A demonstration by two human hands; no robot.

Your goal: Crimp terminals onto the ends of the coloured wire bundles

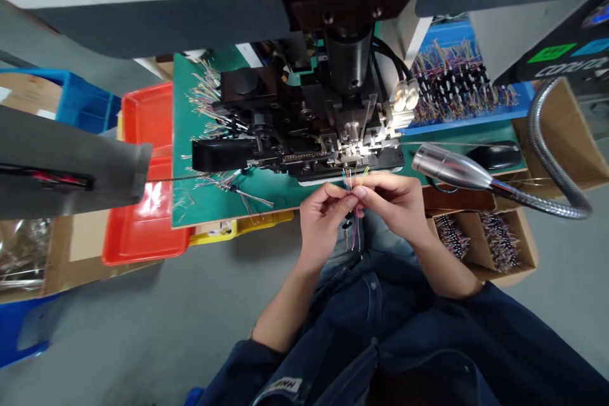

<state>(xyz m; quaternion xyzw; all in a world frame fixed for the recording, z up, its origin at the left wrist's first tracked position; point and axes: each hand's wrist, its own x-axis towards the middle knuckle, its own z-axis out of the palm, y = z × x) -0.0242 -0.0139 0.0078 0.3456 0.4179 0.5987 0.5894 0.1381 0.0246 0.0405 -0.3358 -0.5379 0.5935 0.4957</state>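
A small bundle of thin coloured wires [354,235] is pinched between my two hands, its ends fanning out above and below the fingers. My left hand [325,212] closes on it with thumb and forefinger. My right hand [392,203] pinches the same bundle from the other side, thumb near the left thumb. A dark piece shows on the wires just below the fingers; its kind is hard to make out. Right above the upper wire ends sits the brightly lit metal head of a crimping machine [353,146], close in front of both hands.
A green work mat [285,193] lies under the machine, with loose wire bundles [233,184] at left. Red trays [147,222] stand further left. A flexible lamp [451,168] reaches in from the right. Behind it is a blue bin [476,117] of wires; cardboard boxes [526,254] sit below.
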